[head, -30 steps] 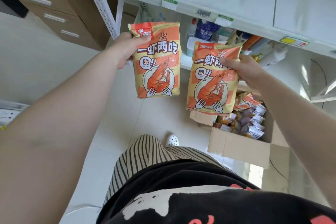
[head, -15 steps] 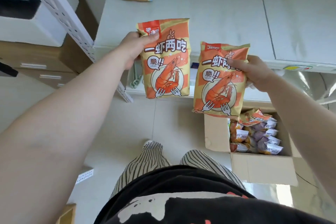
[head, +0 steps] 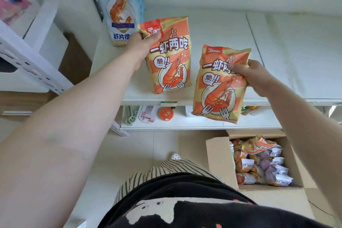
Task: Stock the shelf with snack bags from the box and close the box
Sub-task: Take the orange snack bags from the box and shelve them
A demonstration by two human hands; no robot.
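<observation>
The left hand is gripping the top corner of an orange shrimp snack bag, which is hanging upright, long axis vertical, print facing the camera, over the white shelf. The right hand is pinching the second bag's right edge; that one is tilting slightly. Since half a second ago, both bags are sitting higher against the shelf, closer to the blue bag standing at its left end. The bags are glossy, puffy pillows. The open cardboard box is sitting on the floor at the lower right, filled with small packets.
</observation>
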